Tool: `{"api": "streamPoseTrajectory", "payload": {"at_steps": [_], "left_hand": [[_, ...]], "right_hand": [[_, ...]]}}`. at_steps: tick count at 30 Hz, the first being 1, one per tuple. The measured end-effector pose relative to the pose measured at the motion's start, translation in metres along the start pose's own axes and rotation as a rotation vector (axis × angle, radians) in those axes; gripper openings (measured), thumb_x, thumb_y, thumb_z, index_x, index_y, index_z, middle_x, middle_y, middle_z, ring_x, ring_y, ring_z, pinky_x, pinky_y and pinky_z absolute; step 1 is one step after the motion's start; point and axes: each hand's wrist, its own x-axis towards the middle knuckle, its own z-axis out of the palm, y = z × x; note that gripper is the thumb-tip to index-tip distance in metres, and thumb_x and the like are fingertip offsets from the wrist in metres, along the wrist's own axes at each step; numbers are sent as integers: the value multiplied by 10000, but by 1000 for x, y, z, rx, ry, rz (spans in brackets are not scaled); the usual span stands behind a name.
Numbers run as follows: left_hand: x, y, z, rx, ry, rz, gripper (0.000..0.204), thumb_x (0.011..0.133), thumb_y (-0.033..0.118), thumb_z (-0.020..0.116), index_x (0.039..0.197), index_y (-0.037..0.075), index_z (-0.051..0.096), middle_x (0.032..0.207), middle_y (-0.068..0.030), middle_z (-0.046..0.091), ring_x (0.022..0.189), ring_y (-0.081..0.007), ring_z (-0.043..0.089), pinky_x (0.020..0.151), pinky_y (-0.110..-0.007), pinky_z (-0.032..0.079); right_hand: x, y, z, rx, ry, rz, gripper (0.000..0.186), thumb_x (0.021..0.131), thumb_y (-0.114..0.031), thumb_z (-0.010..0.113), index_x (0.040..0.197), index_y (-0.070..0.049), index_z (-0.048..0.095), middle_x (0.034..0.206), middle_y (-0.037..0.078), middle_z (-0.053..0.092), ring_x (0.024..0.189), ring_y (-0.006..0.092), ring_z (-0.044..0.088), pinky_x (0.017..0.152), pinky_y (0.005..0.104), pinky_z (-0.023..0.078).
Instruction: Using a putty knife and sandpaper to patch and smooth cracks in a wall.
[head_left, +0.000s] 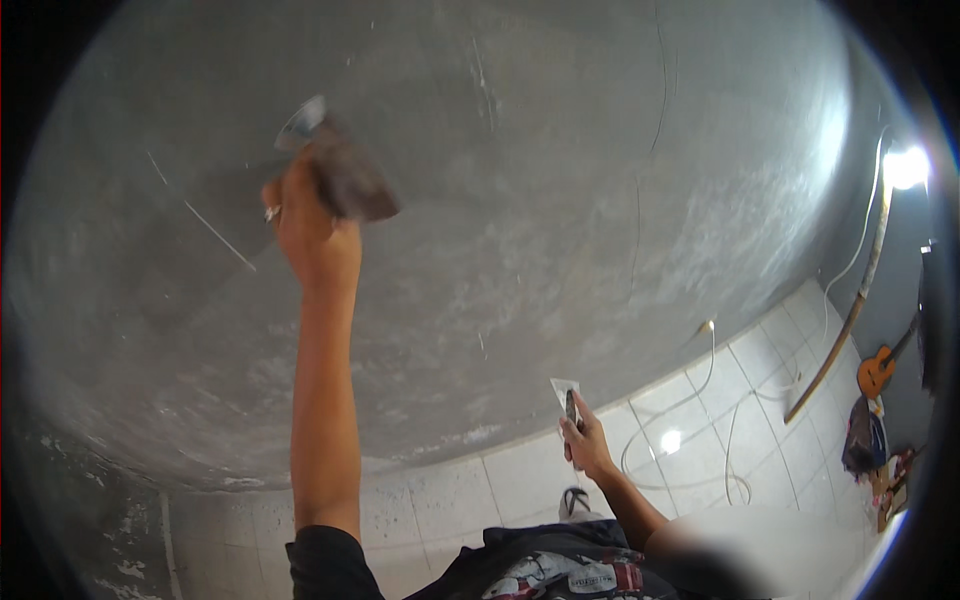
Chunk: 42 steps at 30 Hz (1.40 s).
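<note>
My left hand (312,215), a ring on one finger, is raised against the grey wall (520,230) with its fingers closed on a flat brown sheet (358,182) that looks like sandpaper. Motion smears both hand and sheet. Just above the fingers is a pale, glossy patch (302,123); whether it belongs to the sheet I cannot tell. Lower and to the right, my right hand (588,442) grips a putty knife (566,390) by its dark handle, blade upward, near the foot of the wall. Pale scratches (220,235) and thin dark cracks (637,235) mark the wall.
White floor tiles (450,505) run along the wall's foot. A pale cable (640,415) loops across them on the right. Beyond it a long pole (850,320) leans beside a bright lamp (907,167), with a guitar (876,372) and piled belongings (862,440) at the far right.
</note>
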Motion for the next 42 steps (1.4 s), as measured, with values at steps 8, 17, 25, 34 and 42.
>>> {"api": "streamPoseTrajectory", "payload": {"at_steps": [8,17,25,34,42], "left_hand": [[83,47,95,132,10,309,297,898,10,598,1182,55,672,1244,-93,684,1267,-274,578,1075,-408,462],[89,58,115,269,137,244,316,900,69,625,1213,97,660,1188,-99,705,1146,-271,655,905,-387,585],[202,34,102,191,-44,156,443,850,73,640,1290,122,612,1171,-148,671,1028,-338,670,857,-426,563],[34,62,102,162,-70,286,334,898,54,616,1213,117,707,1267,-72,676,1237,-263,604,1047,-413,489],[275,31,83,271,8,173,263,905,105,601,1149,38,671,1011,-191,704,863,-377,689,775,-470,540]], "right_hand": [[39,12,-57,4,-8,-10,618,992,-73,511,1554,-64,255,613,-5,469,403,103,476,357,270,374],[90,-21,-58,-540,193,-704,623,951,6,528,1528,-55,301,1106,270,681,817,369,716,633,389,561],[140,-273,9,-734,350,-1392,664,949,-177,639,1541,-169,339,736,119,630,456,195,556,385,342,430],[172,-247,42,-735,431,-1324,579,933,-111,642,1476,-152,446,757,150,647,512,318,595,436,398,453],[112,-407,69,-786,438,-1271,612,982,-161,569,1544,-209,333,652,177,649,451,271,615,401,391,452]]}}
